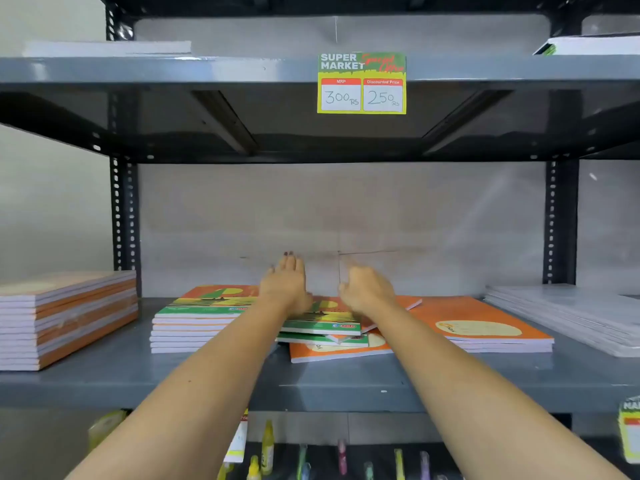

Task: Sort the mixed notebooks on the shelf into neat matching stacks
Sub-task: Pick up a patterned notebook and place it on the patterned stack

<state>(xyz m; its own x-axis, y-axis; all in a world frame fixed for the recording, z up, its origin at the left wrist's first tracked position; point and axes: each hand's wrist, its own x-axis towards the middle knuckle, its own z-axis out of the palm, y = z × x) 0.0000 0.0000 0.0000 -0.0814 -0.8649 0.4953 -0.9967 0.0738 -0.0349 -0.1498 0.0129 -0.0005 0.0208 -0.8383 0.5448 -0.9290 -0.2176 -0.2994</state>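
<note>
On the grey shelf (pixel 332 379) a jumbled pile of notebooks (pixel 329 336) lies in the middle, green-and-yellow covers mixed with orange ones. To its left stands a neat stack of green-and-yellow notebooks (pixel 197 323). To its right lies a low stack of orange notebooks (pixel 485 323). My left hand (pixel 285 282) hovers flat with fingers extended above the far left of the pile. My right hand (pixel 367 289) is raised over the pile's far side, fingers loosely curled and blurred. Neither hand holds anything.
A tall orange-spined stack (pixel 65 317) fills the shelf's left end and white sheets (pixel 568 317) lie at the right end. A price tag (pixel 361 83) hangs from the shelf above. Pens and small bottles (pixel 266 448) sit on the shelf below.
</note>
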